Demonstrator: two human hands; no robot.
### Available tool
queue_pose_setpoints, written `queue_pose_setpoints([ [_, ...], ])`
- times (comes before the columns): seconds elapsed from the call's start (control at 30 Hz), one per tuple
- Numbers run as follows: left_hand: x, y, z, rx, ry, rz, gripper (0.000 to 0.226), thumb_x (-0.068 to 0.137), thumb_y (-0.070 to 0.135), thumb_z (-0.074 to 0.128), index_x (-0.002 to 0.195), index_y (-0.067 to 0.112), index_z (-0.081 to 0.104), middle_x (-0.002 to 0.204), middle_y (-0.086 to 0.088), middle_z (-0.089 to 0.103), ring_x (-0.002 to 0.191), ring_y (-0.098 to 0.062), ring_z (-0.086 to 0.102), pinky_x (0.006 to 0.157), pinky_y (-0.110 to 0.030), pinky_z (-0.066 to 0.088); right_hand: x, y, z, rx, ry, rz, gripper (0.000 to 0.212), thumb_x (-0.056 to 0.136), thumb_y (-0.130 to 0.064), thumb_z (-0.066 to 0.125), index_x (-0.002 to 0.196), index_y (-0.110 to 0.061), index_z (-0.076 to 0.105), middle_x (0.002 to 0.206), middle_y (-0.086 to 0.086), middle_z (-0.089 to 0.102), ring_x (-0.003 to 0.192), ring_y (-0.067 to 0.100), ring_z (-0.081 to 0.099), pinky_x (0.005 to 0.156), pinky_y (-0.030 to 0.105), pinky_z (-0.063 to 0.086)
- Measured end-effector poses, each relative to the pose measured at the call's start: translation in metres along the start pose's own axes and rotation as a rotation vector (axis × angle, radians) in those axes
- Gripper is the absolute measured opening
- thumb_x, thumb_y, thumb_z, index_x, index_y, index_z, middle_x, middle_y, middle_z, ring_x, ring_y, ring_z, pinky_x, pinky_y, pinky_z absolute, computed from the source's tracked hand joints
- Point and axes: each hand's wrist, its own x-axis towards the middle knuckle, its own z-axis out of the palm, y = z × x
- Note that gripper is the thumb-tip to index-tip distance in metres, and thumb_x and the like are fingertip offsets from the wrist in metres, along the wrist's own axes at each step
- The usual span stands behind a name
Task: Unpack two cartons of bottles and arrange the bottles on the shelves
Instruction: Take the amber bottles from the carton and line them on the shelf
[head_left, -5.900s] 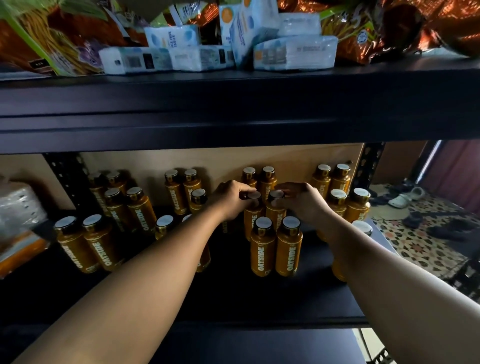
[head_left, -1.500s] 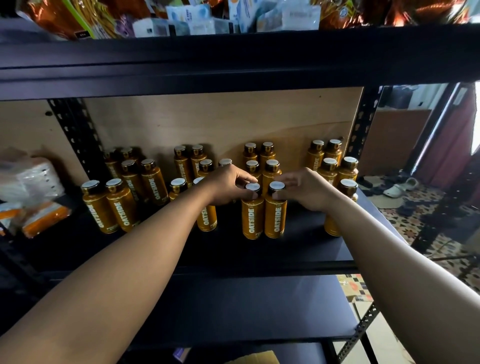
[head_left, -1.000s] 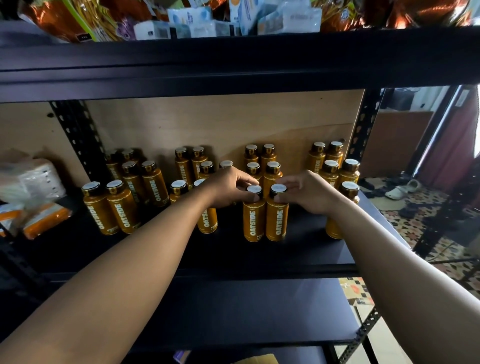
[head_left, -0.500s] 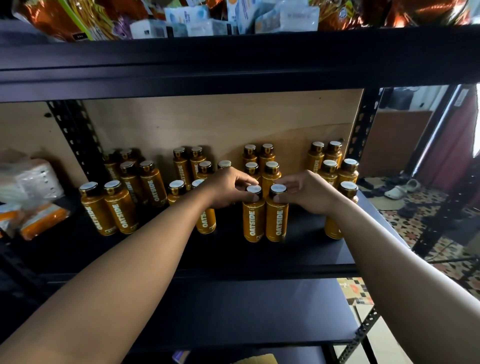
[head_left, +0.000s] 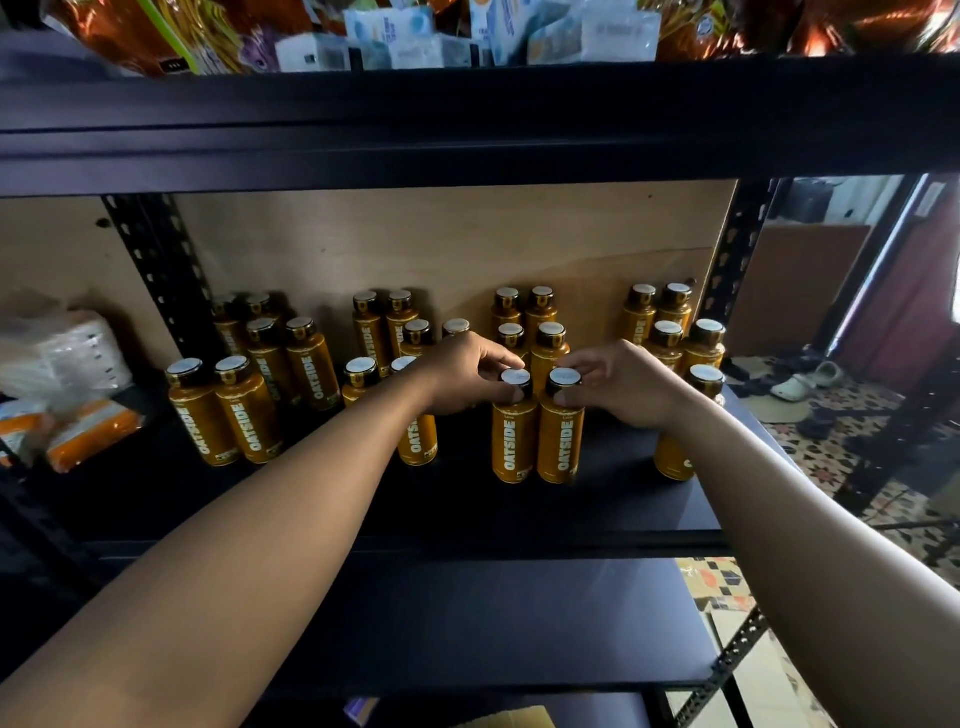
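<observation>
Several amber OATSIDE bottles with pale caps stand in paired columns on the dark middle shelf (head_left: 597, 509). At the front of the centre column stand two bottles side by side. My left hand (head_left: 462, 371) pinches the cap of the left front bottle (head_left: 511, 441). My right hand (head_left: 621, 384) pinches the cap of the right front bottle (head_left: 560, 441). Both bottles stand upright on the shelf, touching each other. More bottle pairs stand to the left (head_left: 223, 410) and to the right (head_left: 675, 332). My right forearm partly hides one bottle (head_left: 672, 460).
The upper shelf (head_left: 467, 124) holds snack bags and white packets. Wrapped packages (head_left: 62, 384) lie at the shelf's far left. A lower shelf (head_left: 493, 618) sits below. To the right lie patterned floor tiles with shoes (head_left: 802, 382). Perforated uprights (head_left: 156, 270) frame the bay.
Since the oldest frame both hands have come from the middle pair's caps forward to the front pair's caps. Over the last second hands and bottles have stayed still.
</observation>
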Motion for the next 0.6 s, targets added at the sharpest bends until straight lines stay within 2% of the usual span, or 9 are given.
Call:
queue_pose_setpoints([
  [0.13,0.001,0.000,0.001,0.003,0.011,0.010,0.048,0.088,0.035,0.075,0.133,0.021,0.064,0.137,0.000,0.062,0.113,-0.006,0.054,0.080,-0.016,0.045,-0.002,-0.001,0.000,-0.019,-0.002,-0.014,0.036,0.086,-0.028,0.081,0.120,-0.028,0.070,0.108,-0.012,0.074,0.097,0.002,0.070,0.087,0.028,0.059],
  [0.3,0.000,0.000,0.000,-0.001,0.011,0.006,0.047,0.088,0.034,0.075,0.132,0.021,0.064,0.135,0.000,0.064,0.110,-0.006,0.055,0.079,-0.017,0.046,-0.001,-0.001,0.000,-0.039,-0.005,-0.013,0.039,0.085,-0.031,0.081,0.122,-0.027,0.068,0.109,-0.012,0.073,0.097,0.002,0.070,0.089,0.031,0.059],
  [0.47,-0.002,-0.001,-0.005,-0.040,0.005,-0.022,0.053,0.087,0.046,0.073,0.133,0.022,0.063,0.127,0.002,0.067,0.110,-0.011,0.061,0.080,-0.023,0.052,0.007,-0.001,-0.005,-0.081,-0.001,-0.001,0.055,0.087,-0.046,0.075,0.135,-0.024,0.062,0.122,-0.008,0.070,0.104,0.004,0.067,0.086,0.027,0.057],
  [0.53,-0.006,-0.002,-0.012,-0.035,0.030,-0.026,0.054,0.088,0.051,0.071,0.133,0.023,0.063,0.123,0.004,0.068,0.103,-0.006,0.062,0.077,-0.023,0.052,0.013,-0.004,-0.006,-0.082,0.021,0.002,0.055,0.087,-0.051,0.074,0.134,-0.026,0.063,0.122,-0.008,0.070,0.105,0.004,0.067,0.086,0.025,0.055],
  [0.6,-0.008,-0.007,-0.021,-0.012,0.068,-0.020,0.046,0.091,0.047,0.068,0.131,0.024,0.064,0.121,0.003,0.069,0.096,-0.001,0.060,0.071,-0.021,0.048,0.022,-0.011,-0.007,-0.084,0.046,0.000,0.053,0.086,-0.053,0.073,0.132,-0.029,0.064,0.119,-0.008,0.072,0.103,0.004,0.067,0.086,0.026,0.055],
])
